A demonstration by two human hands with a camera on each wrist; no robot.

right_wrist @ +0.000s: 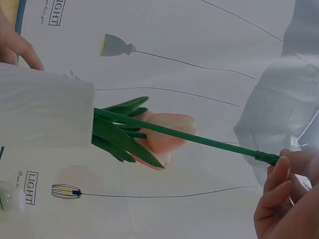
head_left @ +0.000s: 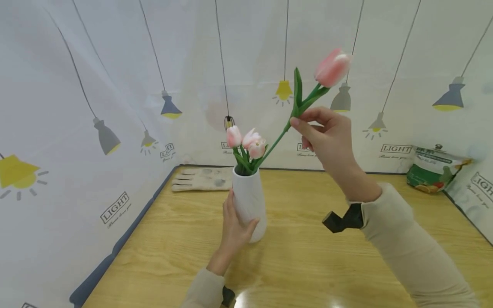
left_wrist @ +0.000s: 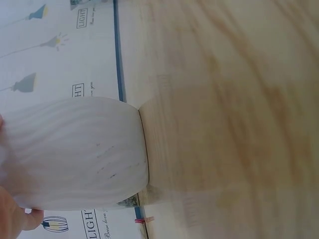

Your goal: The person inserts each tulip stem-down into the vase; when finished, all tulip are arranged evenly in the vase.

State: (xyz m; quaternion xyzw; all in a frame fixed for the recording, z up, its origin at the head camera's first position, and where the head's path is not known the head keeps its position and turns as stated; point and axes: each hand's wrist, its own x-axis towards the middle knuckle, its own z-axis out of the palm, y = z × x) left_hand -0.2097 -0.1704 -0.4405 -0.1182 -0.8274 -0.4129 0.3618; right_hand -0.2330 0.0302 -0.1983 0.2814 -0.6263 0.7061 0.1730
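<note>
A white vase with a wavy surface stands upright on the wooden table. Round its lower side my left hand holds it, thumb on the near face and fingers at the left. Several pale pink tulips with green leaves stand in its mouth. Up and to the right, my right hand pinches another pink tulip by the stem just below its leaves. That green stem slants down to the vase's rim, and its lower end is hidden inside. The left wrist view shows the vase's base on the tabletop.
A whitish glove lies behind the vase at the table's back left. At the back right corner stands a green and white bag. White sheeting printed with lamps encloses the table at the back and both sides.
</note>
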